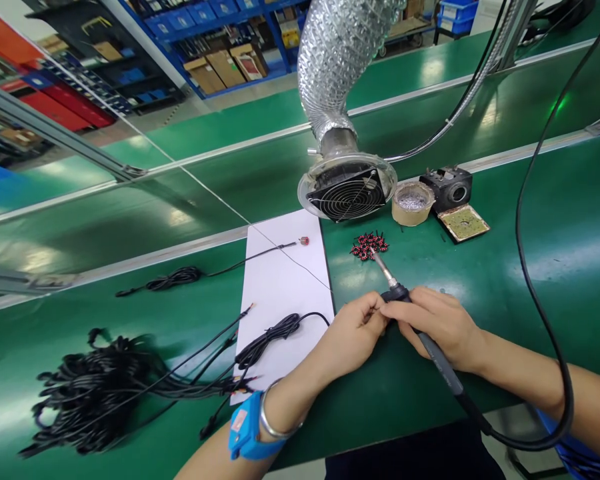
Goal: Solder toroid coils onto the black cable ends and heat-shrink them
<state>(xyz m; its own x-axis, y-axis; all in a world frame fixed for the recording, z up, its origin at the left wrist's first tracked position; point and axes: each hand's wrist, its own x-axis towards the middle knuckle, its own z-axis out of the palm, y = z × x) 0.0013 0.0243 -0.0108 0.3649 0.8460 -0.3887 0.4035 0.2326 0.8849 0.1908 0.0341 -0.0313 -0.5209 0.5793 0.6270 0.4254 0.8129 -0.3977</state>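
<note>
My right hand (pixel 445 327) is wrapped round a soldering iron (pixel 441 365), whose metal barrel points away from me towards a small pile of red-and-black parts (pixel 369 245). Close against it, my left hand (pixel 355 331) is closed in a pinch. A coiled black cable (pixel 270 339) on the white sheet (pixel 285 287) runs up to that hand, and its end is hidden by the fingers. A blue wrist strap (pixel 253 427) sits on my left wrist. One small reddish part (pixel 305 241) lies on the sheet near the tip of another black cable (pixel 180 277).
A fume extractor (pixel 347 190) on a silver duct hangs above the green bench. Behind the pile stand a solder-filled tub (pixel 413 203) and an iron holder (pixel 450 187) with a sponge tray (pixel 463 223). Many black cables (pixel 90 393) are heaped at left. The iron's cord (pixel 525 267) loops at right.
</note>
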